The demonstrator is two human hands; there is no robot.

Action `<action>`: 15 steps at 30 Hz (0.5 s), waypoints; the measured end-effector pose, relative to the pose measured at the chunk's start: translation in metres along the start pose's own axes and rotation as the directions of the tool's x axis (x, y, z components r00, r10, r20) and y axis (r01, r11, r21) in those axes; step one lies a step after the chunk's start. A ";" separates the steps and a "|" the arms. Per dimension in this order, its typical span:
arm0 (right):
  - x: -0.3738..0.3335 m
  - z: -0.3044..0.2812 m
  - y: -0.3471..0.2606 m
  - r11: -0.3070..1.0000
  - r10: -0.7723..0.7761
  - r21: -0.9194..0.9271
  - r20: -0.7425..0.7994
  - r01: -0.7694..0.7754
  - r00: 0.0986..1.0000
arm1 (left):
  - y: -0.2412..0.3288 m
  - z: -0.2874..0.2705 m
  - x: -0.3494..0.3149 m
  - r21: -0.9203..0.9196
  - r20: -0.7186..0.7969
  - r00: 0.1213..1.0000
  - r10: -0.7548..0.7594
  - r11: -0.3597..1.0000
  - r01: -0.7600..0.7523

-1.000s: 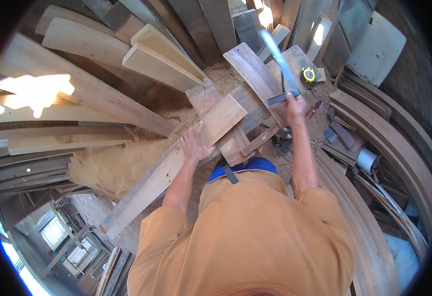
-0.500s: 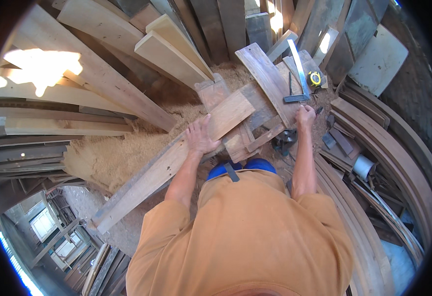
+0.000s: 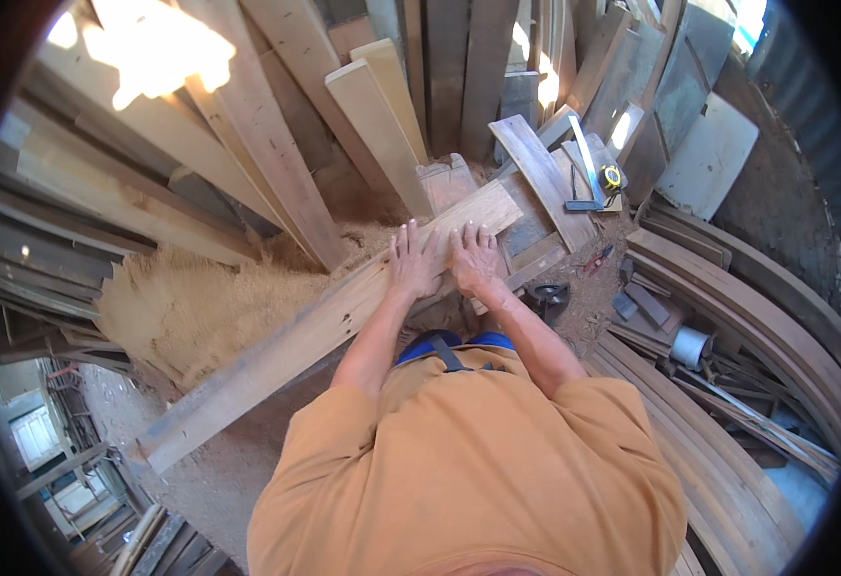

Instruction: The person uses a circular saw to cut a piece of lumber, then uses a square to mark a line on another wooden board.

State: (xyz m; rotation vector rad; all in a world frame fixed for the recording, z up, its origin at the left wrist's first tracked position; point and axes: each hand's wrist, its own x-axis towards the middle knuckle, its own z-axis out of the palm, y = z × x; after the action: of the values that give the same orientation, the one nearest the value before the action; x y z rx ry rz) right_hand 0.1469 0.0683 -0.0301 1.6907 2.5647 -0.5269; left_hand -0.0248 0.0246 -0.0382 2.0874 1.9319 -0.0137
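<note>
A long wooden plank (image 3: 281, 344) runs slantwise from lower left to upper right, its far end resting on stacked boards. My left hand (image 3: 416, 264) lies flat on its top, fingers stretched out. Close beside it, my right hand (image 3: 476, 259) also rests on the plank with fingers spread. Just beyond the right hand, a wider board (image 3: 540, 178) lies across the stack. A try square (image 3: 585, 197) and a yellow tape measure (image 3: 610, 178) lie to its right.
Sawdust (image 3: 195, 307) is heaped behind the plank. Upright boards (image 3: 382, 120) lean along the back. Pliers with red handles (image 3: 597, 258) and a dark power tool (image 3: 548, 296) lie at right. Long curved-looking timbers (image 3: 727, 298) and a pale cylinder (image 3: 690, 347) are farther right.
My right hand has come left from near the try square onto the plank, beside my left hand. The view has shifted; the pliers now show on the ground.
</note>
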 end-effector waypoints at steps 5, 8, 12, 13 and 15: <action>-0.006 0.010 -0.024 0.990 0.115 -0.095 0.132 -0.103 0.985 | -0.064 0.011 -0.123 -0.034 0.011 0.998 -0.060 0.998 0.060; -0.001 0.000 -0.035 0.984 0.171 -0.092 0.214 -0.155 0.962 | -0.103 0.020 -0.205 -0.037 -0.007 0.986 -0.169 0.985 0.168; 0.012 -0.003 -0.051 0.955 0.282 -0.172 0.276 -0.241 0.919 | -0.137 0.020 -0.277 -0.087 -0.025 0.931 -0.363 0.929 0.360; 0.013 0.000 -0.054 0.945 0.308 -0.202 0.275 -0.258 0.911 | -0.139 0.019 -0.284 -0.107 -0.036 0.913 -0.406 0.910 0.401; 0.018 0.005 -0.062 0.948 0.243 -0.267 0.252 -0.174 0.937 | -0.144 0.021 -0.296 -0.148 -0.060 0.887 -0.458 0.883 0.446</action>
State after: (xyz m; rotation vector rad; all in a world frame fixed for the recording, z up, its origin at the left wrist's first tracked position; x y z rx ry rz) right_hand 0.0827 0.0603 -0.0222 1.6434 2.1223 -0.3914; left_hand -0.1907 -0.2609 -0.0275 1.5362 2.3661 0.1103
